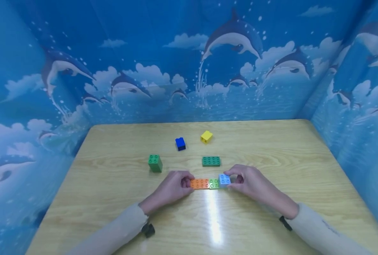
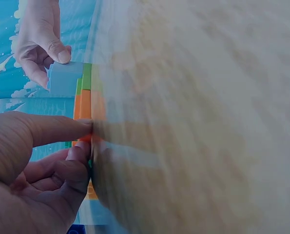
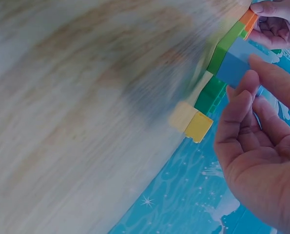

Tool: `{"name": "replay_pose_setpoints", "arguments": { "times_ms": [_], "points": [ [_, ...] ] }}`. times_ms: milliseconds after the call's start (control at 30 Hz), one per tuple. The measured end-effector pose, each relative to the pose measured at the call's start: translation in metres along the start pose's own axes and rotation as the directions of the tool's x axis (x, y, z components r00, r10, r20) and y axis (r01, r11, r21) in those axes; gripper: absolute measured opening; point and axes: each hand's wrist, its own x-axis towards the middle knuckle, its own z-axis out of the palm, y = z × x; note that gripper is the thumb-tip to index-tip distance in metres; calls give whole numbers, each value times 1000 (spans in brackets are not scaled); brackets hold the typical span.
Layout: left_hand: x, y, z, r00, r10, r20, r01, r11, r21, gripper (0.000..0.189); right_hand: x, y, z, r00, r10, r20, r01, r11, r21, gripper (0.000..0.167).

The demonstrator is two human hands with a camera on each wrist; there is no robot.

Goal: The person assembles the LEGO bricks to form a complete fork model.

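Observation:
An orange brick (image 1: 200,183) lies flat on the table, its left end pinched between the thumb and fingers of my left hand (image 1: 173,186). Against its right end sits a light green brick (image 1: 213,183) with some studs showing. My right hand (image 1: 251,180) pinches a light blue brick (image 1: 224,180) by its sides. This blue brick stands higher than the orange one and covers the right part of the light green brick. From the right wrist, the light blue brick (image 3: 234,63) shows right against the light green brick (image 3: 225,46).
Just beyond the hands lies a dark green brick (image 1: 211,161). A tall green block (image 1: 155,163) stands to the left. Farther back are a dark blue brick (image 1: 180,143) and a yellow brick (image 1: 206,136). A dolphin-print curtain (image 1: 176,71) surrounds the wooden table (image 1: 112,148).

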Motion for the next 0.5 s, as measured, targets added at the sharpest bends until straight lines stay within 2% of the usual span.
{"name": "replay_pose_setpoints", "arguments": {
  "times_ms": [200, 500],
  "points": [
    [-2, 0, -1, 1000, 11, -10, -11, 1000, 1, 35, 1, 1, 1, 1000, 4, 2, -4, 1000, 11, 42],
    [-2, 1, 1, 1000, -8, -8, 8, 1000, 25, 34, 0, 4, 1, 1000, -1, -8, 1, 1000, 4, 41]
  ]
}}
